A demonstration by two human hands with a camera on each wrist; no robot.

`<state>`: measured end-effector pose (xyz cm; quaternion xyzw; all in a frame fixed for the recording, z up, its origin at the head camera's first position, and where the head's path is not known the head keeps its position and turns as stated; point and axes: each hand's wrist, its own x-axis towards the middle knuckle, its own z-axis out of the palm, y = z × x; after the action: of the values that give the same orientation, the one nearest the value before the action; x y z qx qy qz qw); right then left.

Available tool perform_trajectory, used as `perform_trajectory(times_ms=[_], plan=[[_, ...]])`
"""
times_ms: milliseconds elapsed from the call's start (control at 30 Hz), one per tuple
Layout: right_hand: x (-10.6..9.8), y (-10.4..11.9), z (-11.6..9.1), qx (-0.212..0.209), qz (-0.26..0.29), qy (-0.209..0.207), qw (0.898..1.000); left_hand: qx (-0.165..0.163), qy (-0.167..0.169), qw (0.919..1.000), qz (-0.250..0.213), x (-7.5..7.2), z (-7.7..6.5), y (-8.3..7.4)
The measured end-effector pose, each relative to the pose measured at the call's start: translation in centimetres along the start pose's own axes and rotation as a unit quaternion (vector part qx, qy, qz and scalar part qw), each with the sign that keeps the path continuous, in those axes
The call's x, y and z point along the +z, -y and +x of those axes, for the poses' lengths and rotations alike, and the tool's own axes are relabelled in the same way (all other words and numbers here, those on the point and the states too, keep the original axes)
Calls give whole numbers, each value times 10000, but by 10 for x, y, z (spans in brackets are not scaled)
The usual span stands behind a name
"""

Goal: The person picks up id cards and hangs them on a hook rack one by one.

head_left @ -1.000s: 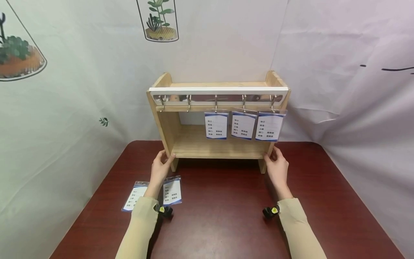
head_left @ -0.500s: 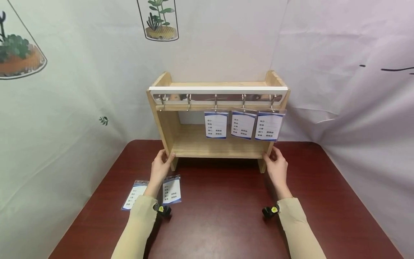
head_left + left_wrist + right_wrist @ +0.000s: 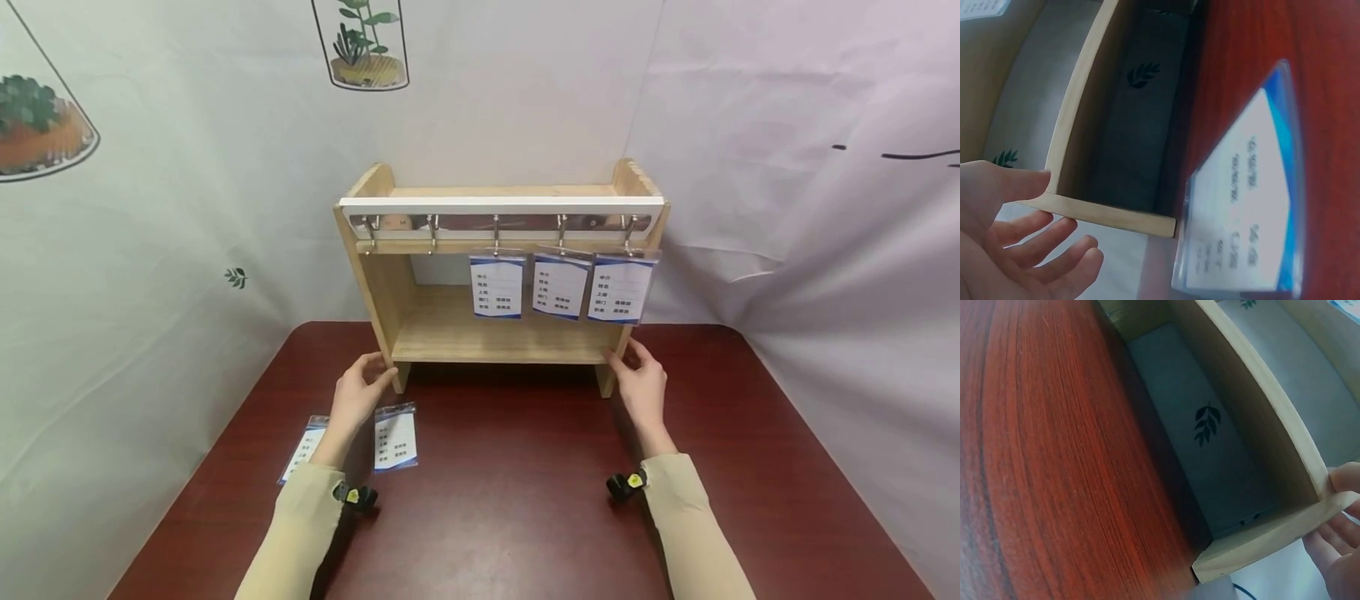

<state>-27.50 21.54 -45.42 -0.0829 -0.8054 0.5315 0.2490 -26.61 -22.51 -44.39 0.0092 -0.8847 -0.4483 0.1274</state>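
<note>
A pale wooden shelf [image 3: 495,342] stands at the back of the table, a white hook rail [image 3: 450,202] along its top front. Three badge holders [image 3: 497,287] hang from hooks at the middle and right. My right hand [image 3: 643,390] grips the lower right side panel, thumb inside and fingers outside. At the lower left side panel [image 3: 1110,214], my left hand [image 3: 356,400] has loosely spread fingers, with thumb and fingertips right at the panel's edge. Two more badge holders lie on the table by the left forearm: one [image 3: 395,437] in full view, the other [image 3: 303,446] partly hidden by the sleeve.
The dark red table [image 3: 510,500] has a rounded far edge close to the pale wall cloth [image 3: 187,208] with printed plants. Two hooks [image 3: 431,233] at the rail's left carry nothing. A black wrist camera [image 3: 363,497] sits on the left wrist.
My left hand has loosened and shifted left from the shelf's lower left corner, its thumb coming off the shelf board. My right hand keeps its place. The head view has shifted slightly.
</note>
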Motion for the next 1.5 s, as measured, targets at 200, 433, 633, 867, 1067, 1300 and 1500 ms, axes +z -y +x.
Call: perform_trajectory(times_ms=[200,433,633,867,1067,1300,1500], plan=[[0,1,1,138,127,52,9998,104,303,9992,240,-4,-9,4],[0,1,1,193,210,87,9996,378,435,9966,593,-2,-20,9],[-2,0,1,310,291,188,9989,450,785,9938,653,4,-27,10],[-3,1,1,424,328,211,9983,429,1424,9858,785,7,-32,10],[-3,2,2,434,322,198,9983,548,1797,9731,1334,8,-35,12],[-3,2,2,408,254,190,9987,1080,1949,9592,1738,10,-37,16],[-2,0,1,430,292,231,9984,1364,1960,9522,1906,9,-42,16]])
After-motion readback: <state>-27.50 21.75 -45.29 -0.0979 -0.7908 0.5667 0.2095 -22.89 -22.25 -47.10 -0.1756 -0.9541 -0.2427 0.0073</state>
